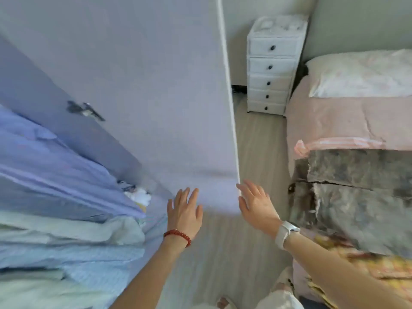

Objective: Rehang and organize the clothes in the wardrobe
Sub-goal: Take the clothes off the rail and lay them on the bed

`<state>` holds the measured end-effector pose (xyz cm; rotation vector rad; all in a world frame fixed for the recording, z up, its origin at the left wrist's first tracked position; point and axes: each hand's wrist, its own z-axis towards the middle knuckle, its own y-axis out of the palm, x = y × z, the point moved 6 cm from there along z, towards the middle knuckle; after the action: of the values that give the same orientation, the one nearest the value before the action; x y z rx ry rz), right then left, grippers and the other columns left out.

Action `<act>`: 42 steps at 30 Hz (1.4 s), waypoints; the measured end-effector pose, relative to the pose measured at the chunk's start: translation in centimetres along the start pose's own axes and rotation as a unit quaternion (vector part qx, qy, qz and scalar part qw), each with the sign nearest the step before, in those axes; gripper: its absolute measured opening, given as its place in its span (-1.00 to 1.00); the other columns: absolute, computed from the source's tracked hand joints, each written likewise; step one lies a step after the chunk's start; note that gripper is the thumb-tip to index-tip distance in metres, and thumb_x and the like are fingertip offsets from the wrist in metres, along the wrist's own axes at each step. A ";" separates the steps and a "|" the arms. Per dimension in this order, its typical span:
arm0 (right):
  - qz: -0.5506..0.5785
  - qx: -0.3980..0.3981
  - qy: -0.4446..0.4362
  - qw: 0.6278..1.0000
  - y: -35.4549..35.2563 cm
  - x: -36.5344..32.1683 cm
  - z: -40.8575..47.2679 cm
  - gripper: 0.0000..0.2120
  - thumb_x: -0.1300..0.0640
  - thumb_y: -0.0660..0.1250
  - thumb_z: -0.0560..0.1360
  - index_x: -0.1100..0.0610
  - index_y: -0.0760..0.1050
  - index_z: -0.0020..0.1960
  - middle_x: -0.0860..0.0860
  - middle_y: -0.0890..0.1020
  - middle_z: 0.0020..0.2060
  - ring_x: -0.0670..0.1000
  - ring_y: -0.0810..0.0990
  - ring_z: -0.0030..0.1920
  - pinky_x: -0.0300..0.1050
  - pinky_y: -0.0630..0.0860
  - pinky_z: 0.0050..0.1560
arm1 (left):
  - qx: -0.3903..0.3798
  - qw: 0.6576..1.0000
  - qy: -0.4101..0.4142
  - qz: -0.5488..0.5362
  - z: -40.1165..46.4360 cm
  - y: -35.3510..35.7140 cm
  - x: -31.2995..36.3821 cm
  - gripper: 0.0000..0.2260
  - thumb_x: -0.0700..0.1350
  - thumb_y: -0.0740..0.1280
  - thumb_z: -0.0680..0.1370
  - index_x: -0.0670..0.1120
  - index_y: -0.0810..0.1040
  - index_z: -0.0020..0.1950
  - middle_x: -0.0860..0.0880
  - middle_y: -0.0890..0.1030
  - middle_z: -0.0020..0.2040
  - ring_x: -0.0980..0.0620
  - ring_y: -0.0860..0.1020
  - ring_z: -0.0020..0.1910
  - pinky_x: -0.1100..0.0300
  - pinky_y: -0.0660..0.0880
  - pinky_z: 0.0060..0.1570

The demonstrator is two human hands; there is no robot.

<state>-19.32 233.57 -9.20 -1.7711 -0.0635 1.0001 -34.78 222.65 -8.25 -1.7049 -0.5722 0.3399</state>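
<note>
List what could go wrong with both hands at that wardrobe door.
1. The right hand sits at the wardrobe door edge; fingers might get pinched if it swings shut.
2. The hanging clothes bulge outward near the door and may catch in it.
3. The left hand lies flat, without grip, so the door could swing freely.

I see bare arms with no sleeves, a red bead bracelet (177,234) on my left wrist, and a white watch (286,233) on my right.
</note>
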 end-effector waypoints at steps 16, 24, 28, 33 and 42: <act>0.120 -0.079 -0.385 0.912 6.4 -45.6 7.2 -0.65 0.25 0.08 0.49 0.29 0.50 0.18 0.22 0.56 0.11 0.20 0.52 0.14 -0.17 0.32 0.18 | 0.422 0.880 -0.213 0.038 -14.0 -24.8 -32.7 -0.64 -0.06 0.09 0.44 -0.13 0.57 0.07 -0.13 0.58 0.08 -0.07 0.47 0.13 -0.08 0.41 0.10; 0.132 -0.080 -0.418 0.895 8.7 -59.0 12.9 -0.65 0.12 0.10 0.58 0.24 0.35 0.31 0.19 0.47 0.20 0.20 0.45 0.20 0.09 0.39 0.20 | 0.347 0.882 -0.317 0.028 -8.8 -28.7 -39.5 -0.58 -0.04 0.11 0.59 -0.08 0.26 0.44 -0.10 0.28 0.43 -0.10 0.26 0.39 -0.06 0.22 0.29; 0.048 -0.084 -0.401 0.911 10.9 -61.3 16.0 -0.58 -0.03 0.10 0.58 0.21 0.29 0.33 0.16 0.44 0.22 0.23 0.46 0.17 0.12 0.42 0.14 | 0.328 0.867 -0.373 -0.039 -6.2 -27.4 -41.2 -0.51 0.01 -0.01 0.62 0.00 -0.07 0.52 0.01 -0.02 0.53 -0.01 0.04 0.48 -0.01 0.11 0.37; 0.001 -0.060 -0.401 0.914 11.6 -63.0 18.4 -0.65 0.19 0.09 0.55 0.22 0.29 0.32 0.17 0.46 0.23 0.25 0.49 0.14 0.06 0.44 0.06 | 0.385 0.855 -0.341 -0.070 -5.8 -26.3 -41.7 -0.46 0.10 -0.18 0.49 0.01 -0.04 0.48 -0.05 0.15 0.50 -0.09 0.21 0.45 -0.14 0.25 0.34; 0.035 -0.039 -0.367 0.929 10.2 -63.7 21.8 -0.69 0.07 0.03 0.61 0.28 0.38 0.12 0.27 0.55 0.05 0.30 0.49 0.07 0.00 0.35 -0.11 | 0.396 0.844 -0.351 -0.087 -5.3 -25.8 -41.9 -0.45 0.07 -0.11 0.51 -0.04 0.13 0.49 -0.05 0.21 0.48 -0.13 0.29 0.39 -0.16 0.32 0.29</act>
<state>-78.84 215.03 18.21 -1.3845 -0.5178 1.6869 -71.73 198.85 14.40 -0.6792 -0.9435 0.9431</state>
